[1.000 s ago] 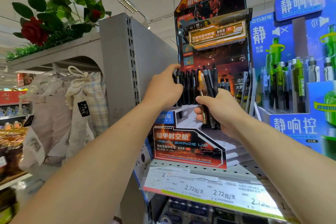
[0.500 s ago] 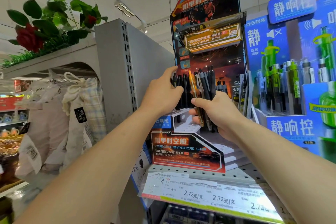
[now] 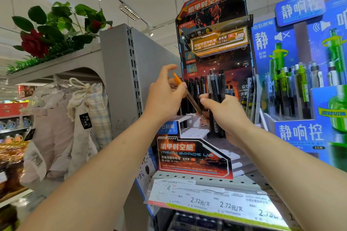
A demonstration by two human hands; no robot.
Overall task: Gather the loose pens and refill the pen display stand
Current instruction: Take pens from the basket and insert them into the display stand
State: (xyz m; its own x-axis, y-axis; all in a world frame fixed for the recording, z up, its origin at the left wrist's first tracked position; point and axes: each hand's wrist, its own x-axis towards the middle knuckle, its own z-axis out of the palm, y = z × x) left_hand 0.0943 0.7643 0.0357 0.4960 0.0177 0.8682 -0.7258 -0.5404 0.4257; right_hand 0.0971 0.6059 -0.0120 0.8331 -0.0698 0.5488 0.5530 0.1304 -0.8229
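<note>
In the middle of the frame, the left hand [image 3: 165,97] pinches an orange pen [image 3: 187,95]. The right hand [image 3: 223,112] grips a bunch of black pens [image 3: 216,90]. Next, I think, the orange pen needs a free hole in the pen display stand [image 3: 195,153].

Tilted orange pen [image 3: 189,97] (dark pens [image 3: 217,95] upright) before stand [image 3: 193,155]
</note>
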